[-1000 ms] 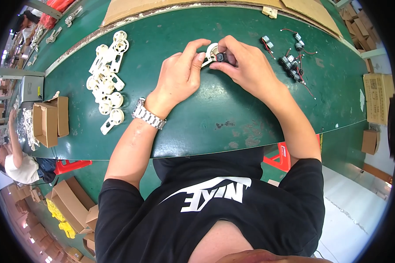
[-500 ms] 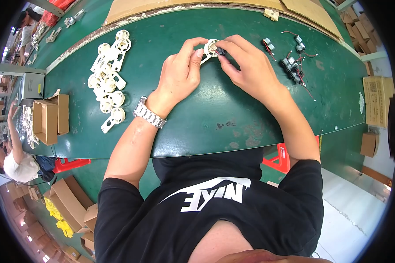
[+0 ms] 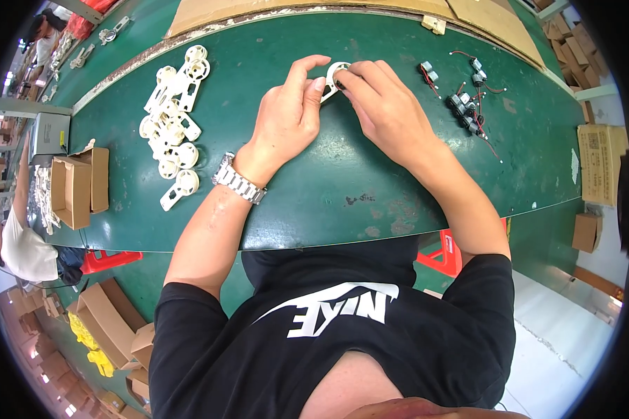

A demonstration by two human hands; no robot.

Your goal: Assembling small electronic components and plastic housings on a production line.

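My left hand (image 3: pixel 283 117) is closed on a white plastic housing (image 3: pixel 330 74) with a round ring at one end, held above the green table. My right hand (image 3: pixel 391 106) bends over the ring, its thumb and fingertips pinching a small black motor (image 3: pixel 340 84) at the ring's opening. The fingers cover most of the motor, so I cannot tell how deep it sits. Left of my hands lies a pile of similar white housings (image 3: pixel 166 133). Over on the right are several small silver-and-black motors (image 3: pixel 463 105) with red and black wires.
The green table (image 3: pixel 314 202) curves round in front of me. Cardboard sheets (image 3: pixel 314 8) line its far edge, near a small cream block (image 3: pixel 434 25). Open cardboard boxes (image 3: pixel 72 190) stand at the left, close to a co-worker (image 3: pixel 28 244). Red stools (image 3: pixel 440 255) show below the table edge.
My right hand has moved slightly left and down over the ring, bringing the black motor to its opening. My left hand stays put. At the left, the co-worker's arm and body have shifted.
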